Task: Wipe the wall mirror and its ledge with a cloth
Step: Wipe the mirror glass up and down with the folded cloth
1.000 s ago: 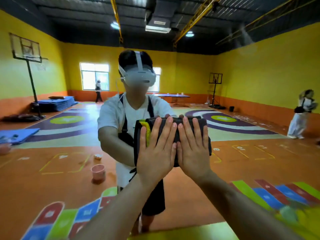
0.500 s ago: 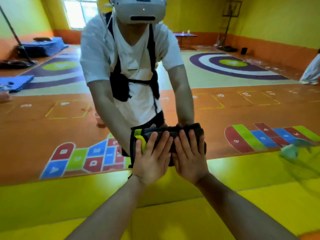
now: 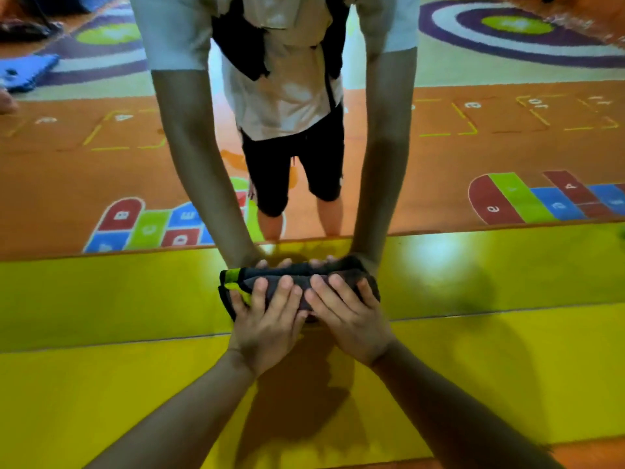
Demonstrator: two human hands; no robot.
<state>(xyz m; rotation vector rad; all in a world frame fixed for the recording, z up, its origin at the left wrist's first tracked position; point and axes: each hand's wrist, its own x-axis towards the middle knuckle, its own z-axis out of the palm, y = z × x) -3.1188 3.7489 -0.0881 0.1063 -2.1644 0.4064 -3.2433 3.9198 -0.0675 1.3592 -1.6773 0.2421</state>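
My folded dark grey cloth with lime-yellow edging (image 3: 246, 283): soft fabric, matt, faintly nubby | yellow ledge (image 3: 101, 384): hard, smooth, high gloss, catching lamp glare | wall mirror (image 3: 507, 147): slick glass, bright shine | orange floor (image 3: 67, 198) I see in it: polished, glossy, painted markings flat
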